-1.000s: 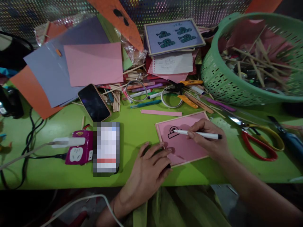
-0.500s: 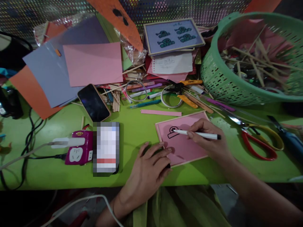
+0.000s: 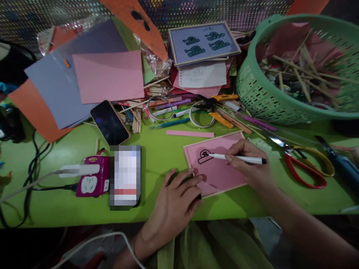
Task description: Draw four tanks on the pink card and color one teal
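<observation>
A pink card (image 3: pixel 224 173) with a pale stick frame lies tilted on the green table. Near its upper left is a black outline drawing (image 3: pixel 205 156), a dome with a star above a long rounded shape. My right hand (image 3: pixel 248 160) pinches a white marker (image 3: pixel 238 158), its tip at the right side of the drawing. My left hand (image 3: pixel 179 201) lies with fingers apart over the card's lower left edge. A small black object, perhaps the marker's cap, shows by its thumb; whether the hand grips it is unclear.
Two phones (image 3: pixel 110 122) and a magenta power adapter (image 3: pixel 94 179) are on the left. Coloured sheets (image 3: pixel 109 76), pens, tape rings and a framed blue picture (image 3: pixel 204 43) fill the back. Scissors (image 3: pixel 304 170) and a green basket (image 3: pixel 269 104) stand at the right.
The marker tip has shifted slightly right, and a line now shows at the drawing's upper right, partly behind the marker. The whole view has shifted a little. My left hand stays on the card.
</observation>
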`<state>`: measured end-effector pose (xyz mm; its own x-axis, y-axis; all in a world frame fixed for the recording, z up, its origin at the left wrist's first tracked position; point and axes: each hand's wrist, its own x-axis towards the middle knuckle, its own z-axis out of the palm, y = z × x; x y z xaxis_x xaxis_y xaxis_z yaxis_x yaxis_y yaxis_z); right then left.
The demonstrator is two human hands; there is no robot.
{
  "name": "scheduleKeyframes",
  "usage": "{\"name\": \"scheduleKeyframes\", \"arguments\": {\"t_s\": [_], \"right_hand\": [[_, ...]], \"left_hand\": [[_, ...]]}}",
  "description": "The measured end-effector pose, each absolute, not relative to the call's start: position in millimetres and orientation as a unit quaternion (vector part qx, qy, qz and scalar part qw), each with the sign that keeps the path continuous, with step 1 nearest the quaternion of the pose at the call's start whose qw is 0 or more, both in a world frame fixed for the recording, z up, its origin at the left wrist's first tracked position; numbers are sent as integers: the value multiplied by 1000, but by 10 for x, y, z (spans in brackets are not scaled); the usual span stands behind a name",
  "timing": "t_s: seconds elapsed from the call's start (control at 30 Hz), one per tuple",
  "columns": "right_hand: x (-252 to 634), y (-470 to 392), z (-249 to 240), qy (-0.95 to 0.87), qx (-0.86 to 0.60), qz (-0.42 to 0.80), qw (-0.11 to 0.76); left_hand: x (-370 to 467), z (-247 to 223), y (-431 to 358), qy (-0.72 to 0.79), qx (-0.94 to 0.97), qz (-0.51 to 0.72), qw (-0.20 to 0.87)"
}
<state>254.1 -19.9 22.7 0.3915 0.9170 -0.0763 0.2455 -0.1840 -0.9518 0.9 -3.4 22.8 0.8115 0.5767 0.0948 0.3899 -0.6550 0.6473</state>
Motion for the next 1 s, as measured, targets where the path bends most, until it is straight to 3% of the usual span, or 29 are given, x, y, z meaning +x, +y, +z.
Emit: {"name": "scheduleKeyframes", "arguments": {"t_s": [1.0], "right_hand": [[2571,-240,160,-425,-672,364,484]], "left_hand": [[2,226,-41,274,902,129,307]]}}
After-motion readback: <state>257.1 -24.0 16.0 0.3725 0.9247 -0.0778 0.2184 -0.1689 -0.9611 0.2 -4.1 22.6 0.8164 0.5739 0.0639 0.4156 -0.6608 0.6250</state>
